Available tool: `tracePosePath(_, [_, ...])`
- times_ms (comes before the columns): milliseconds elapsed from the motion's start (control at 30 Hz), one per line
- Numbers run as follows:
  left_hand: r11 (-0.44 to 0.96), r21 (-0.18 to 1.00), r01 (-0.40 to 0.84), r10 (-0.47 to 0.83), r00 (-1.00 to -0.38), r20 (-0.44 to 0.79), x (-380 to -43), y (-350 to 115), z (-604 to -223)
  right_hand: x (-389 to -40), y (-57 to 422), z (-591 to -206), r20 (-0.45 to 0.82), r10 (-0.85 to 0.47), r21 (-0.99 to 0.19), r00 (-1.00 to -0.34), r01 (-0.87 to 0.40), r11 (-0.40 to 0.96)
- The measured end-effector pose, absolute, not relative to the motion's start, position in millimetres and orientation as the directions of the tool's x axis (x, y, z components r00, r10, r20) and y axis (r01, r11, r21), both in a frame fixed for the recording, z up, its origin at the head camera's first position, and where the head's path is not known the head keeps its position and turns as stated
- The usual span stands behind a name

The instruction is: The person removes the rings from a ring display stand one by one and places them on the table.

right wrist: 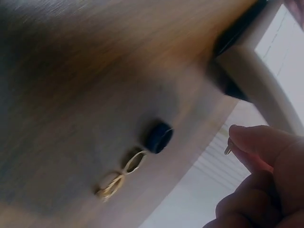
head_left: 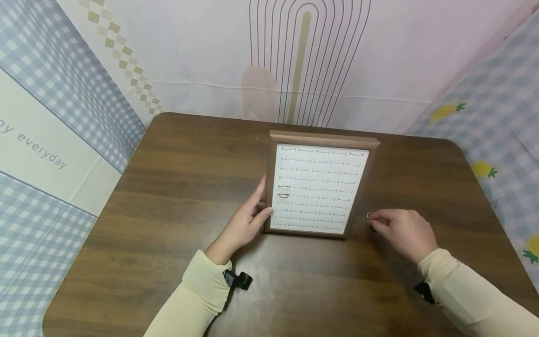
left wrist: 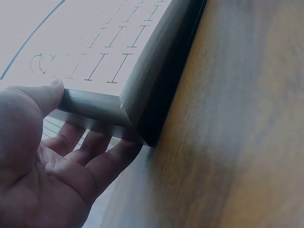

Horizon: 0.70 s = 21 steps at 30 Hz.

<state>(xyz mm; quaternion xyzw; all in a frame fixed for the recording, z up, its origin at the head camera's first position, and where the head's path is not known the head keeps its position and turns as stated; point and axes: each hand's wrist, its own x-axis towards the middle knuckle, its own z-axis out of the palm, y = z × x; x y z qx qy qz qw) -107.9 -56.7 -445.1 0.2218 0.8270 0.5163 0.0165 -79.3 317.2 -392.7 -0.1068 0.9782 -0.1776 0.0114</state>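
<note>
1. Cream-cuffed, the left hand grips the left side of a wood-toned frame, thumb on its front, fingers behind it.
2. The right hand, near the frame's lower right, pinches a small metal ring narrowly between thumb and finger; the ring juts from the fingertips toward the frame.
3. The frame stands on the brown wooden counter, just right of centre in the head view, its face toward the person and tilted upward. Its long axis runs up from the counter; slots on its white panel lie crosswise to that axis.
4. At least one thin loop sits in the panel's left column.
5. Beside the right hand, a dark ring and gold-coloured rings lie in a row on the counter.
6. Behind the counter hangs a pale patterned cloth.
</note>
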Motion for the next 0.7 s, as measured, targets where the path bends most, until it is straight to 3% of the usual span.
tracePosePath(700, [0.376,0.868,0.324,0.379,-0.909,0.174,-107,-56,-442,-97,339,-410,-0.102,-0.152,-0.323,-0.983,-0.112,0.940])
